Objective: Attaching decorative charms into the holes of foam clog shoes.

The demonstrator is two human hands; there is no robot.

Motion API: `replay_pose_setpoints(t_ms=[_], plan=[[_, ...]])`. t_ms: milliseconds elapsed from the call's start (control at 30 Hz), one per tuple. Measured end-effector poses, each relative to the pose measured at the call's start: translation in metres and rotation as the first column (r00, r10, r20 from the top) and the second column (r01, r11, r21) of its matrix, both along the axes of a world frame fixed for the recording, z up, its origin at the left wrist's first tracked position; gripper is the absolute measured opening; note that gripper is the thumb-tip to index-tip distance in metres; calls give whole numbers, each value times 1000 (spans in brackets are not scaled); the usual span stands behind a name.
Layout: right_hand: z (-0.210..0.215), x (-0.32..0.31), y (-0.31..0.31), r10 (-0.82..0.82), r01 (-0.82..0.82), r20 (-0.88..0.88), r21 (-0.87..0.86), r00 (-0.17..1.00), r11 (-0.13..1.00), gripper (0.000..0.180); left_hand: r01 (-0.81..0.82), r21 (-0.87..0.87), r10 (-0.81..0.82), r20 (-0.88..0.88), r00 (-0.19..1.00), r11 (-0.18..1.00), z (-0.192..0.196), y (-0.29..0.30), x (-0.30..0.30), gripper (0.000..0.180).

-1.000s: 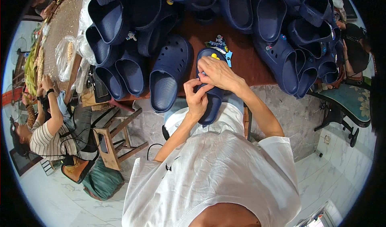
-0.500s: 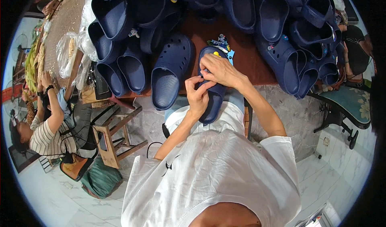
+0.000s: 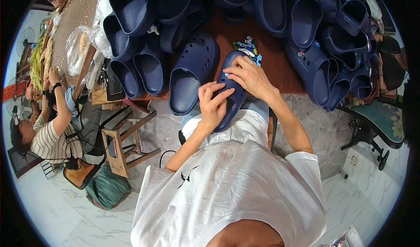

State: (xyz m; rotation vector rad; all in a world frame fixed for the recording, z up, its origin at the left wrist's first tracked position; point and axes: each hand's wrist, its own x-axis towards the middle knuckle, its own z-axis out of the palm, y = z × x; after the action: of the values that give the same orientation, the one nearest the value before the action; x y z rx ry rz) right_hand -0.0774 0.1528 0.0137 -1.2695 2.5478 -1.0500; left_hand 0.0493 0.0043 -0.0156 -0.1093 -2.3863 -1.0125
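A navy blue clog (image 3: pixel 236 99) with holes in its upper rests tilted between my lap and the table edge. My left hand (image 3: pixel 212 104) grips its left side, fingers bent over the upper and thumb hidden. Curled over the toe end, my right hand (image 3: pixel 251 77) has its fingertips at a small pale-blue charm (image 3: pixel 226 75) on the upper. Just beyond the toe lies a little heap of colourful shoe charms (image 3: pixel 247 48). To the left, another navy clog (image 3: pixel 192 72) sits at the table edge with its opening toward me.
Navy clogs are piled along the far side (image 3: pixel 267 10) and right (image 3: pixel 313 67) of the reddish-brown table (image 3: pixel 280 69). A wooden stool (image 3: pixel 120 146) stands at left. Farther left, a person in a striped shirt (image 3: pixel 57 135) handles corn. An office chair (image 3: pixel 376 120) is at right.
My hands have spread slightly apart, and my left fingers have opened out from a pinch onto the clog. The yellow charm near the toe is now covered; a pale-blue one shows.
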Motion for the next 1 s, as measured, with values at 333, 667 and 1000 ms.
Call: replay_pose_setpoints(t_ms=[333, 667, 1000], plan=[[-8, 2, -4, -61, 59, -36, -48, 997, 997, 18, -317, 873, -318, 440, 839, 370, -11, 42, 31, 32], [13, 9, 1, -38, 39, 29, -6, 999, 999, 21, -382, 797, -434, 170, 885, -467, -9, 31, -5, 38], [-15, 12, 6, 65, -68, -96, -26, 993, 997, 22, -519, 799, -434, 369, 822, -304, -1, 28, 14, 39]])
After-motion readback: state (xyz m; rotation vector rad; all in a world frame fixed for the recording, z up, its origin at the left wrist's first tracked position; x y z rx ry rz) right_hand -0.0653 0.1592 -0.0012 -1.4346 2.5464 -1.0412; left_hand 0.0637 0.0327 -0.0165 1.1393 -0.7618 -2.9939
